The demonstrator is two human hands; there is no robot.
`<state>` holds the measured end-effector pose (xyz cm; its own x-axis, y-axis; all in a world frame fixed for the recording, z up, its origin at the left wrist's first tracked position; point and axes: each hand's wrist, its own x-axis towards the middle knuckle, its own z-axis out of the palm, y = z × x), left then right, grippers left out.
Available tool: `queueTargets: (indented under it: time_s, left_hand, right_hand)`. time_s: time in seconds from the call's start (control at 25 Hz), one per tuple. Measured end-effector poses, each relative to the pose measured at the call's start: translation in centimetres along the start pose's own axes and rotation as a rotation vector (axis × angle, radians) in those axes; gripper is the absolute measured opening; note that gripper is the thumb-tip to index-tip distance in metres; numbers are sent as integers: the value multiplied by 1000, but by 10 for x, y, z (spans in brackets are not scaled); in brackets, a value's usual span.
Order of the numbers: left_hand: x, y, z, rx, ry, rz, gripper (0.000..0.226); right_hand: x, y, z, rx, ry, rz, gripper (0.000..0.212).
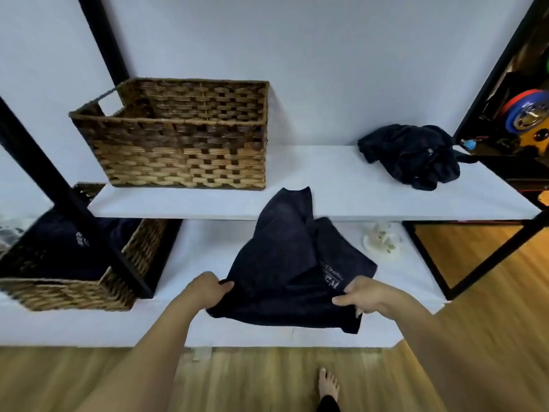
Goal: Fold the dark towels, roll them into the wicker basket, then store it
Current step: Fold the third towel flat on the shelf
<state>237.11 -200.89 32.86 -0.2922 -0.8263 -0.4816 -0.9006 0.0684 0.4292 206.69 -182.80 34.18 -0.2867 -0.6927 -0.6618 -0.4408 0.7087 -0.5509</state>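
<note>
Grip: left hand [209, 288] and right hand [361, 294] each pinch the dark towel [285, 263].
Risk: loose far corner (draped over the upper shelf [341, 188]) may drag, skewing the fold.

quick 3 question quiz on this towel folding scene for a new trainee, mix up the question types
1. True or false: both hands grip the same dark towel.
2. Where does the crumpled towel lie? A) in a basket B) on the upper shelf, right C) on the floor
3. What does the lower wicker basket hold?

Key:
1. True: left hand and right hand pinch its near edge.
2. B
3. Dark towels; the upper wicker basket shows none inside.
</note>
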Motion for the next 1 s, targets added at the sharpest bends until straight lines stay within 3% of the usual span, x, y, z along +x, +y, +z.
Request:
queueTargets:
  time_s: [0.12,0.28,0.4,0.52,0.6,0.8,0.84,1.0]
  left_hand:
    - [-21,-40,-6,1,-59,-191,48]
    - [-50,-60,-43,-639,151,-223,48]
    - [-77,-66,-60,-955,200,-139,26]
    - [-86,-81,-56,-907,122,-54,17]
    - [-89,-87,-48,-808,164,-47,19]
    - [-94,-75,-52,-246,360,6,20]
    - [-94,-71,-54,-239,409,-4,15]
    - [-89,-55,-66,-364,460,-25,33]
  right_hand:
    - [0,-14,23,135,-54,-150,32]
    - [5,-54,52,444,121,-316,30]
    - [2,-81,66,675,134,-327,25]
    - [-1,-91,76,700,147,-273,22]
    - [-3,-90,81,636,166,-244,19]
    - [-5,-80,72,700,206,-269,18]
    - [-7,-79,70,710,205,-274,17]
    - [-5,-70,62,673,284,-229,12]
